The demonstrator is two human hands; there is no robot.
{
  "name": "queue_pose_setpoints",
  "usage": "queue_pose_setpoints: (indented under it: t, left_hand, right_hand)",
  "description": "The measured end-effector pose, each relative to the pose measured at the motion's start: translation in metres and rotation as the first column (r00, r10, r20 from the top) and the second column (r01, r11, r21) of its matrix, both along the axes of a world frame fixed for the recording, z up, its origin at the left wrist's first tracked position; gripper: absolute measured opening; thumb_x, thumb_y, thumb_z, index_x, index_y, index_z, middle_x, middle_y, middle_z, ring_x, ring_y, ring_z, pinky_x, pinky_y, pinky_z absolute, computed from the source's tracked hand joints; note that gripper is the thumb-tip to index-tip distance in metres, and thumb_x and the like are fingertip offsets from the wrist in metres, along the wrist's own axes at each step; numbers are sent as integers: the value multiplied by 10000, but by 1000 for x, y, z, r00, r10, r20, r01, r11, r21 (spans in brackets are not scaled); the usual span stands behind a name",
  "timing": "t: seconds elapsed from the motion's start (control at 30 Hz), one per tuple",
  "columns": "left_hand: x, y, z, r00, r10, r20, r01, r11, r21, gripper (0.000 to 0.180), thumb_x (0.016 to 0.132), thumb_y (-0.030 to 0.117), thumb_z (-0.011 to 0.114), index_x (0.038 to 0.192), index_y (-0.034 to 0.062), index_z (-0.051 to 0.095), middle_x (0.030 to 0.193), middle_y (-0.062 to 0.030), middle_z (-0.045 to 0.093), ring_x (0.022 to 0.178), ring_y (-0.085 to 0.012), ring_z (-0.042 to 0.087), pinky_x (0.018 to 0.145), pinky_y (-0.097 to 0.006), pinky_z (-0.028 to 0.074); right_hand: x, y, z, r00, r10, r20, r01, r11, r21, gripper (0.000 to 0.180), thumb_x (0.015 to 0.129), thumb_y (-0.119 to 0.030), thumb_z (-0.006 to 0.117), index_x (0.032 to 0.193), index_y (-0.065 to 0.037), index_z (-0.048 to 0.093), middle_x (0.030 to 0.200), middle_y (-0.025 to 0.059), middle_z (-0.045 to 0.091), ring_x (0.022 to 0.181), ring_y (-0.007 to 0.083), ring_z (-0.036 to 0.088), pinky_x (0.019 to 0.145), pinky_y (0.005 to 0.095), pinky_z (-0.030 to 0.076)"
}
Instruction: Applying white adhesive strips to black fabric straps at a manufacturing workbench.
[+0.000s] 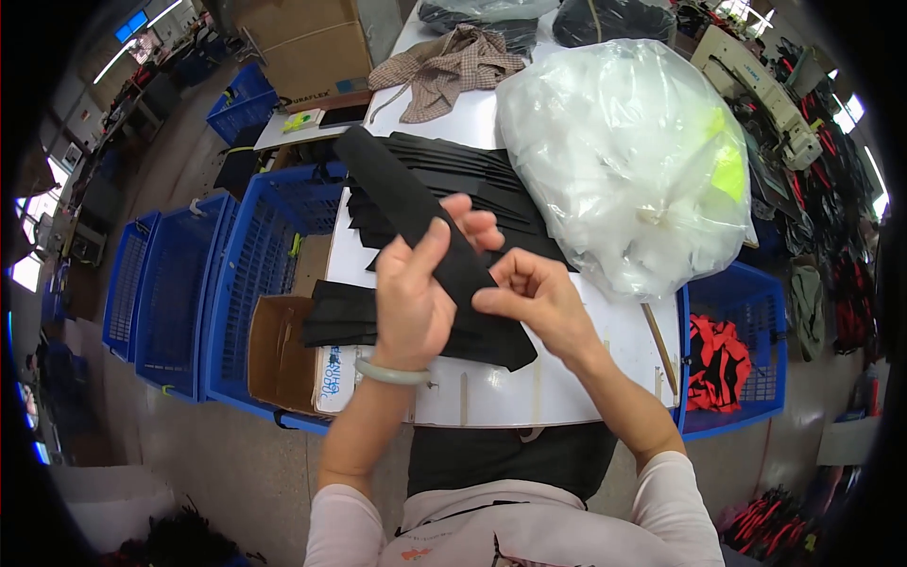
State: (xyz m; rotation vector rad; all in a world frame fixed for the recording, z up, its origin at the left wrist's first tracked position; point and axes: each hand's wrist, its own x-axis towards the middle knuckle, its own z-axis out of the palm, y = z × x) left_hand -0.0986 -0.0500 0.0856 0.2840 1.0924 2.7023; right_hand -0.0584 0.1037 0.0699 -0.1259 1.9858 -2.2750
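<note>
A long black fabric strip (392,194) slants above the white table, held in both hands. My left hand (416,298), a pale bangle on its wrist, grips it with the thumb on top and the fingers round the far edge. Thumb and curled fingers of my right hand (534,298) pinch its near right edge. Behind it lies a fanned stack of black fabric pieces (491,194). Another small pile of black pieces (335,317) sits left of my left hand. The strip's lower end overlaps black fabric, so I cannot tell where it stops.
A big clear plastic bag (619,161) of white pieces fills the table's right side. Blue crates (219,326) and an open cardboard box (281,354) stand left; a blue crate (756,307) with red-black fabric stands right. A checked cloth (453,71) lies behind.
</note>
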Motion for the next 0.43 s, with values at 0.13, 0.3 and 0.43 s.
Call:
queue_pose_setpoints:
  t: [0.13, 0.3, 0.43]
  left_hand:
    - [28, 14, -13, 998, -64, 10, 64, 998, 13, 259, 990, 136, 492, 1134, -78, 522, 1081, -255, 621, 973, -337, 657, 868, -435, 547]
    - [45, 34, -28, 999, -26, -37, 21, 992, -125, 229, 966, 147, 556, 1058, -64, 552, 946, -235, 668, 845, -310, 695, 805, -397, 570]
    - [52, 61, -40, 996, 12, 87, -12, 1000, -5, 212, 950, 146, 583, 1057, -36, 560, 965, -260, 669, 811, -320, 702, 821, -410, 567]
  right_hand:
    - [35, 4, -8, 986, -160, -36, 164, 973, 164, 242, 825, -157, 760, 715, -20, 592, 591, -49, 505, 560, 19, 396, 493, 207, 312]
    - [69, 21, -12, 972, -213, -100, 233, 930, 284, 228, 853, -162, 719, 746, 23, 637, 541, 0, 498, 529, 41, 405, 468, 244, 308]
    - [81, 30, -28, 908, -329, -258, 405, 844, 352, 172, 897, -156, 660, 861, 10, 687, 529, 78, 520, 495, 66, 417, 452, 273, 338]
